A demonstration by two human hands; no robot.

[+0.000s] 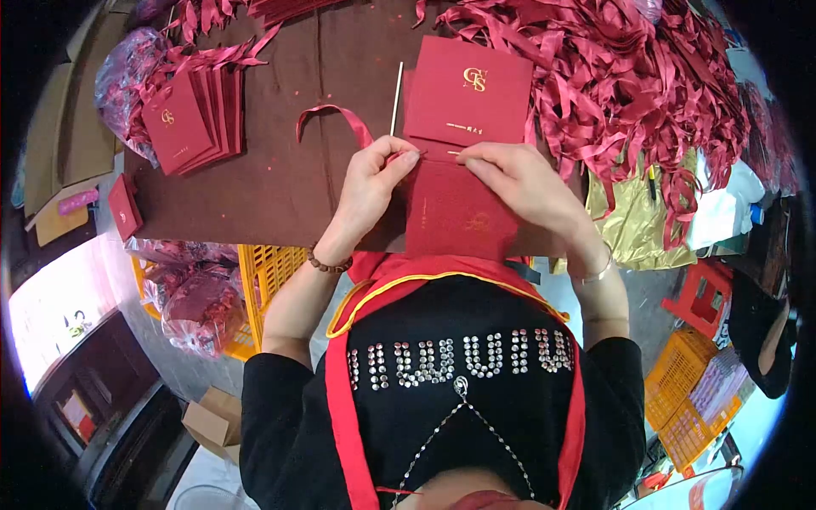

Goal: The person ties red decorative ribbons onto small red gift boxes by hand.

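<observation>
Both my hands meet over red card bags at the table's near edge. My left hand pinches the end of a red ribbon, which curls away to the left. A thin pale stick stands out above that hand. My right hand is closed on a thin light rod whose tip shows between its fingers and the left hand. Beneath the hands lies a red bag with faint gold print. Just beyond it is another red bag with a gold logo.
A fanned stack of red bags lies at the left of the brown table. Red ribbons are heaped at the right. Yellow crates stand below the table. At the far right is part of another person.
</observation>
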